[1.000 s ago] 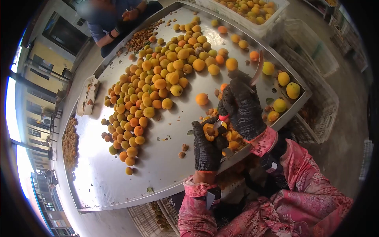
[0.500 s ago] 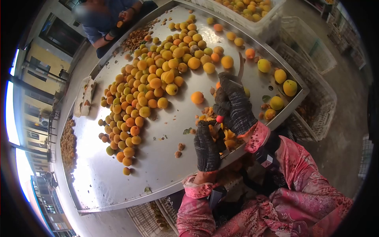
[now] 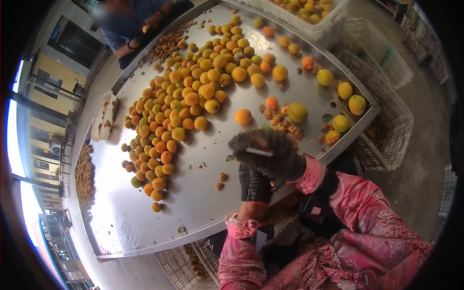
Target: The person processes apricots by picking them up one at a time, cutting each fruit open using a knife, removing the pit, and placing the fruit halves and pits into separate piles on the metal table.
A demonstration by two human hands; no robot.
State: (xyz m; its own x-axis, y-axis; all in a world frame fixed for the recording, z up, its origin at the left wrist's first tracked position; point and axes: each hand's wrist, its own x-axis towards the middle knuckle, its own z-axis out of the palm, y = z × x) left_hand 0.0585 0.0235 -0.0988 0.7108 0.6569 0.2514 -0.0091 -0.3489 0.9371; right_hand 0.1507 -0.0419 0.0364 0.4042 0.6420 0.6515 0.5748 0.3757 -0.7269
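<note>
My right hand (image 3: 270, 152), in a dark knitted glove, is blurred and crosses over the top of my left hand. Its fingers look curled, and a pale strip shows across them; what they hold cannot be made out. My left hand (image 3: 254, 183), gloved too, sits at the table's near edge with its fingers hidden beneath the right. Just past the hands lie a large yellow-green apricot (image 3: 297, 112), a small orange apricot (image 3: 272, 102) and a scatter of brown pits (image 3: 285, 126). Another apricot (image 3: 243, 116) rests on the bare metal just beyond my right hand.
A large heap of apricots (image 3: 193, 96) spreads over the metal table (image 3: 208, 164). Pits are piled at its far side (image 3: 166, 46) and left end (image 3: 84, 174). White crates (image 3: 314, 29) stand at the right. Across the table is another person (image 3: 140, 24).
My right hand has swung left and down over my left hand. The large apricot and pits it covered are now visible; the red-tipped item and curved grey strip near the hands no longer show.
</note>
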